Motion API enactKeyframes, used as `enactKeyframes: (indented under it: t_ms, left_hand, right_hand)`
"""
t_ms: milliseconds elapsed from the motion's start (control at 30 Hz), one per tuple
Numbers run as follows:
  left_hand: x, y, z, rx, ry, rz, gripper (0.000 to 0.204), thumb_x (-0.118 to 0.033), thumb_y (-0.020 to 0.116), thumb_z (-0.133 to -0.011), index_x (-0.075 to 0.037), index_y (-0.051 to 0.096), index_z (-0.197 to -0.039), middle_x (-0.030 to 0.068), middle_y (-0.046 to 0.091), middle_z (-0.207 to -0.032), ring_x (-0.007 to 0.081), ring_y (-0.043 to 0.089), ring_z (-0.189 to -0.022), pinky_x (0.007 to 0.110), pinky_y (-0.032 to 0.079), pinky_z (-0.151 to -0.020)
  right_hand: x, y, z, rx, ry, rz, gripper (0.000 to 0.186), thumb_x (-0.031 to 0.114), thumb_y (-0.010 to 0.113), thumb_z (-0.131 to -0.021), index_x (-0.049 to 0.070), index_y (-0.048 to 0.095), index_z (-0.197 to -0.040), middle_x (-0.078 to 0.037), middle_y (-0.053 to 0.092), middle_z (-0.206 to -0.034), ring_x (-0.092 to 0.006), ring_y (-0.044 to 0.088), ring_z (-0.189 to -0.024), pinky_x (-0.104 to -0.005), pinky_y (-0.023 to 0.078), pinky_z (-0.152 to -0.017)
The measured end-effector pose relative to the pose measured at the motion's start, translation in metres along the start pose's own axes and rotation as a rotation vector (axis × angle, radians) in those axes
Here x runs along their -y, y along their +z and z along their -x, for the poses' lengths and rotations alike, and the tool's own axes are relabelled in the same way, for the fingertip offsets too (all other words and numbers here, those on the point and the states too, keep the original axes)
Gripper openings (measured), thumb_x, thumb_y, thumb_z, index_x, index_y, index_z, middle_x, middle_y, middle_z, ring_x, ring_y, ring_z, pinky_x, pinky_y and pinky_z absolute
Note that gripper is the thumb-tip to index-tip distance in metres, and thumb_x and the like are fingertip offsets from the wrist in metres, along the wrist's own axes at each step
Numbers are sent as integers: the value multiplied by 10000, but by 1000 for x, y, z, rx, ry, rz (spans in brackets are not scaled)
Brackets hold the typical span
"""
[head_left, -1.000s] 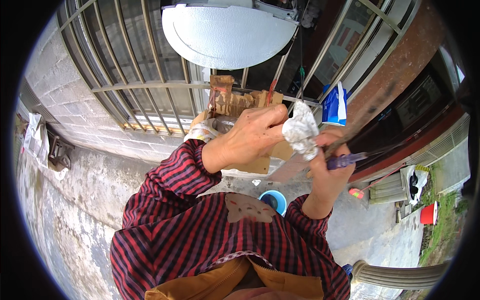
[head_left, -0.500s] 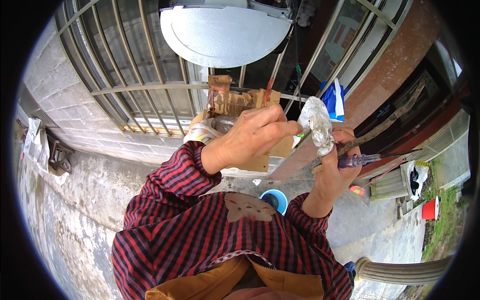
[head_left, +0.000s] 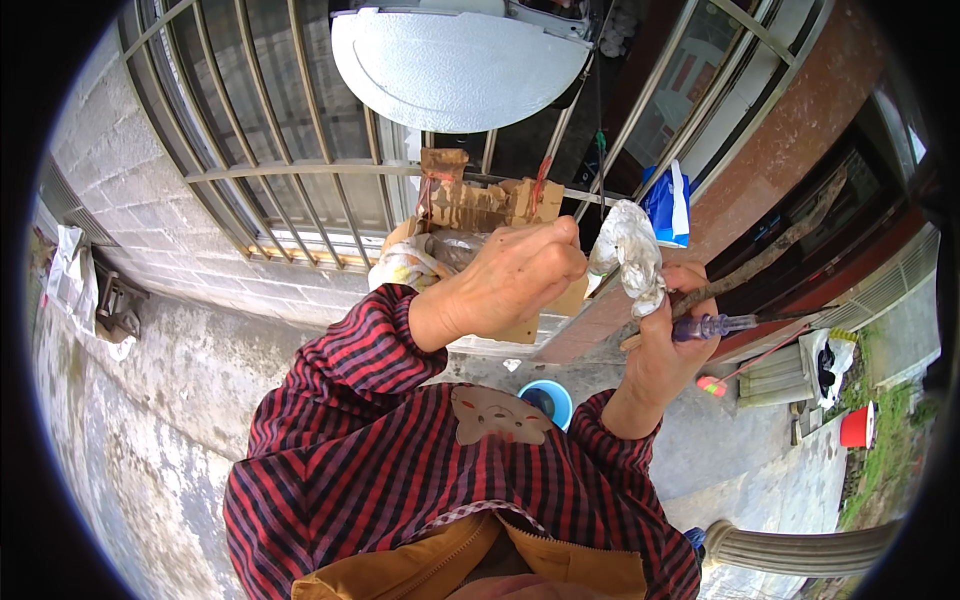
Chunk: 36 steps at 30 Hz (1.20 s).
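Note:
My right hand [head_left: 665,345] is closed round a screwdriver [head_left: 700,327] with a clear purplish handle, and round a thin wooden stick [head_left: 775,250] that slants up to the right. A crumpled white plastic wrapping [head_left: 630,250] rises from the same hand, its lower end at the thumb. Just left of the wrapping is my left hand [head_left: 515,275], its fingers curled together. What those fingertips hold, if anything, is hidden. Behind the left hand, a torn brown cardboard box [head_left: 490,205] hangs against the window bars, with a patterned cloth [head_left: 400,262] at its left side.
A pale rounded panel [head_left: 460,70] juts out above, before the barred window [head_left: 290,165]. A blue-and-white packet [head_left: 667,205] sits by the bars. Below are a light-blue bucket [head_left: 558,400] and concrete floor; a red bucket [head_left: 857,425] and a column [head_left: 800,547] stand right.
My left hand has shifted slightly right and down, its fingers more tightly curled. The white wrapping has tilted a little left. The right hand keeps its hold, barely moved.

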<state>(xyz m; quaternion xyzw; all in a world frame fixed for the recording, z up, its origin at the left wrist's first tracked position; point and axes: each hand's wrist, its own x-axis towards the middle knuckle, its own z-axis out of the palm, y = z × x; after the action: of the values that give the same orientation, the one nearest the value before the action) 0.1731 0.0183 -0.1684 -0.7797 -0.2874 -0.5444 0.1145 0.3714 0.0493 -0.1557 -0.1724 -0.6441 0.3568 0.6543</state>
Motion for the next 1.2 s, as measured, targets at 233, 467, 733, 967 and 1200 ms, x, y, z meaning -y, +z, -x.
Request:
enactKeyframes:
  t_ms: [233,467,733,967,1200]
  left_hand:
    - [-2,1,1,35,-33,-6,286,21,689,-817,-58,469,-982,110,456,-882,300,546,-710,394,464,-569]
    - [-5,-3,0,46,-71,-49,301,75,696,-821,-61,456,-943,107,536,-868,311,568,-713,384,462,-597]
    - [-7,-6,6,-30,-170,25,197,19,678,-862,-38,515,-957,110,500,-871,314,576,-729,394,469,-604]
    - [-13,-15,11,-65,-215,140,182,34,642,-875,-32,480,-924,112,492,-867,318,553,-725,390,452,-602]
    - [-13,-20,14,-68,-212,140,183,32,649,-871,-31,495,-945,114,511,-886,320,557,-759,390,455,-628]
  right_hand:
    - [-2,-1,1,9,-4,0,248,-118,604,-744,-13,631,-968,-108,608,-1011,-193,583,-931,-305,445,-885]
    - [-5,-1,2,8,23,22,243,-106,613,-747,-13,633,-970,-107,611,-1015,-196,584,-944,-308,445,-893]
    - [-13,7,0,52,47,47,225,-112,620,-773,-12,634,-974,-99,615,-1021,-186,593,-935,-308,456,-880]
    - [-11,17,2,101,44,24,220,-109,633,-786,-12,638,-984,-94,617,-1022,-176,595,-922,-294,461,-860]
    - [-15,23,2,108,14,59,214,-111,625,-792,-9,646,-980,-85,618,-1034,-168,595,-906,-286,469,-843]
